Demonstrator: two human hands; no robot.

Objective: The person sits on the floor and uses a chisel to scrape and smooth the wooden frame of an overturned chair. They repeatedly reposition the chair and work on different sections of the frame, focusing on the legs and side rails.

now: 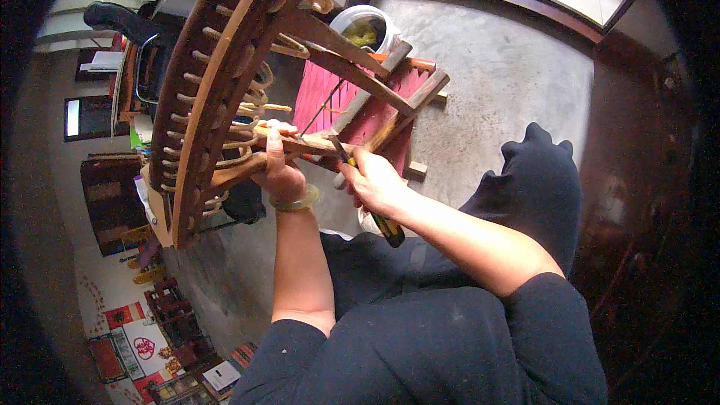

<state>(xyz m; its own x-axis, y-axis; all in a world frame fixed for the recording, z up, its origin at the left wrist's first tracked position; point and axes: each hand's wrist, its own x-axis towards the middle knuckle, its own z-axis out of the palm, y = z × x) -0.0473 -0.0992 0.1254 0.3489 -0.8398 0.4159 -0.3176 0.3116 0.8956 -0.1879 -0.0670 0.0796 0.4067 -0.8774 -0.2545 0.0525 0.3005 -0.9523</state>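
Observation:
A large curved wooden frame (216,56) rises at the upper left, with loops of cord (247,140) passed through holes along its rim. My left hand (281,166) is around one of the wooden bars joined to that frame, its thumb up and a pale bangle (295,198) at the wrist. My right hand (374,180) grips a yellow-and-black utility knife (388,230), whose front end lies against the wooden bar (320,143) just right of my left hand. Beneath the bars is a low seat with pink woven strapping (326,95); the frame's wooden legs (430,90) reach across it.
A white bucket (388,25) with yellowish-green material stands behind the pink seat. A black office chair (146,56) and a dark wooden cabinet (107,202) are at the left. Dark wooden furniture (624,180) borders the grey floor (489,62) on the right.

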